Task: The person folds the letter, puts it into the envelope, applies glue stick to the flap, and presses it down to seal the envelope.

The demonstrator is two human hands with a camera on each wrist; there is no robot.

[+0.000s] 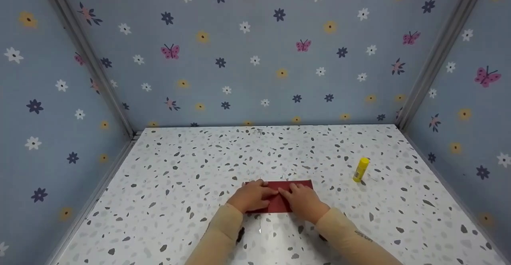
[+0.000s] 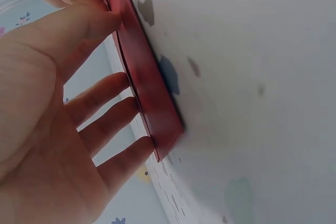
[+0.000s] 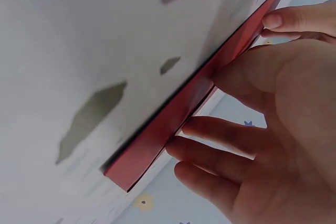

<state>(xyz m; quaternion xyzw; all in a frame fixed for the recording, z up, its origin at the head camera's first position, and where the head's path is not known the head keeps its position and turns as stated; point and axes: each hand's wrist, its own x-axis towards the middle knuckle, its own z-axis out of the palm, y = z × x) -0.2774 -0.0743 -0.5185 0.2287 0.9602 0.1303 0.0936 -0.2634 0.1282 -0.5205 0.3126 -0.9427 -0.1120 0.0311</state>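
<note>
A folded red sheet of paper (image 1: 278, 206) lies flat on the speckled table, its long side running left to right. My left hand (image 1: 251, 196) rests on its left half and my right hand (image 1: 304, 202) on its right half. The two thumbs come close together near the middle of the sheet. In the left wrist view, the left fingers (image 2: 107, 124) stretch out with their tips on the red paper (image 2: 147, 72). The right wrist view has the right fingers (image 3: 215, 156) spread along the paper's edge, the thumb pressing on the red surface (image 3: 184, 100).
A yellow glue stick (image 1: 361, 170) stands to the right of the paper, farther back on the white speckled table (image 1: 191, 157). Blue walls (image 1: 255, 53) printed with flowers and butterflies enclose the table at the back and both sides.
</note>
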